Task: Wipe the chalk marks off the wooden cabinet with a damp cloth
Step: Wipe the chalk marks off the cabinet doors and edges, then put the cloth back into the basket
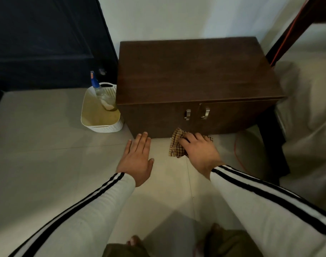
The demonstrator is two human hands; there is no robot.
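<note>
Checked cloth (177, 145) bunched under the right hand (199, 151), pressed at the foot of the wooden cabinet (192, 71) doors where they meet the floor – no chalk marks visible on top or front, so wiping is probably near done, though dim light may hide faint traces. Left hand (137, 160) flat, fingers spread, empty on pale floor tiles (47, 145); white basket (101, 115) with spray bottle (102, 93) just left of the cabinet, dark door (43, 43) behind.
</note>
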